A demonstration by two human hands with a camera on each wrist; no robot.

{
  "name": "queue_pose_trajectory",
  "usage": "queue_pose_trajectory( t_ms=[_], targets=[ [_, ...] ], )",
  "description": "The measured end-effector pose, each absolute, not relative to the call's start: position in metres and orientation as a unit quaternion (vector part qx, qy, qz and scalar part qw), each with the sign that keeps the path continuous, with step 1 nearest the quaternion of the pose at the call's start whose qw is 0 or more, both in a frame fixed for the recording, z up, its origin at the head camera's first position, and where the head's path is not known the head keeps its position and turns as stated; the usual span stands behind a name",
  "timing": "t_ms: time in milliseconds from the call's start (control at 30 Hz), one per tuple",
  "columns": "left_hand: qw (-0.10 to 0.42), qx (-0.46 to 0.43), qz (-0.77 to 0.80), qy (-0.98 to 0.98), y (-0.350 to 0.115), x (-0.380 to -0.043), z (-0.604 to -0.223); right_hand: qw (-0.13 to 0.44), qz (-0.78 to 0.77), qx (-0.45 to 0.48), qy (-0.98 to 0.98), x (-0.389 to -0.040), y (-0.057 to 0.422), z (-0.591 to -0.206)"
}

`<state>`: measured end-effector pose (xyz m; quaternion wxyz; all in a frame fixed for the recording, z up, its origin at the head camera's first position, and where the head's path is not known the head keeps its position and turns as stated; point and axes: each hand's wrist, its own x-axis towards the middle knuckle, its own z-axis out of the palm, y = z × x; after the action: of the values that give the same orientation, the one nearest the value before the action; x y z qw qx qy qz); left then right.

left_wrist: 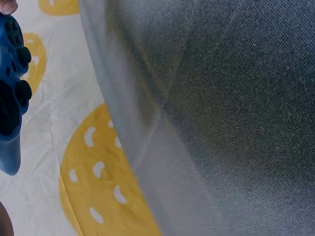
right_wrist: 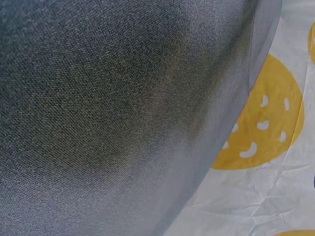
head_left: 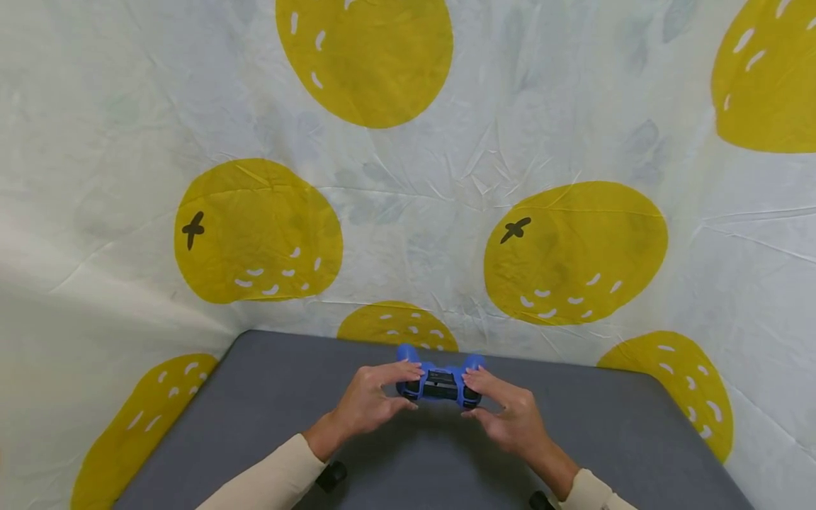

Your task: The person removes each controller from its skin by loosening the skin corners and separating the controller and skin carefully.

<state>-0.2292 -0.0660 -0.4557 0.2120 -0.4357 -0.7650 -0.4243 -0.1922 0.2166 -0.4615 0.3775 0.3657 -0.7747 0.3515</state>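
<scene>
A blue and black game controller (head_left: 441, 384) is held up in front of the person, over the grey table. My left hand (head_left: 375, 400) pinches its left end, with fingers on top and thumb below. On the opposite end, my right hand (head_left: 513, 414) grips it the same way. The controller's two blue handles point away toward the wall. In the left wrist view part of the controller (left_wrist: 10, 152) shows at the left edge, its black thumbsticks facing the table and a fingertip at its top. The right wrist view shows neither the hand nor the controller.
Below the hands lies the grey cloth-covered table (head_left: 287, 375), its rounded far corners near the wall. A white fabric sheet (head_left: 408, 234) with large yellow fruit prints hangs behind and at both sides. Black wrist straps (head_left: 331, 476) show under the cream sleeves (head_left: 274, 474).
</scene>
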Motion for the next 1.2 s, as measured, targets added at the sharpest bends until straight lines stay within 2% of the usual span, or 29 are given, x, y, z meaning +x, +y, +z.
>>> queue_pose_trajectory(
  t_ms=[333,1200],
  targets=[
    [0.165,-0.458,-0.401,-0.776,-0.077,-0.227,-0.450,0.364,0.372,0.384,-0.763,-0.190,0.217,-0.460],
    [0.155,-0.483,-0.392,-0.767,-0.081,-0.232,-0.452,0.364,0.356,0.395,-0.765,-0.186,0.220,-0.465]
  ],
)
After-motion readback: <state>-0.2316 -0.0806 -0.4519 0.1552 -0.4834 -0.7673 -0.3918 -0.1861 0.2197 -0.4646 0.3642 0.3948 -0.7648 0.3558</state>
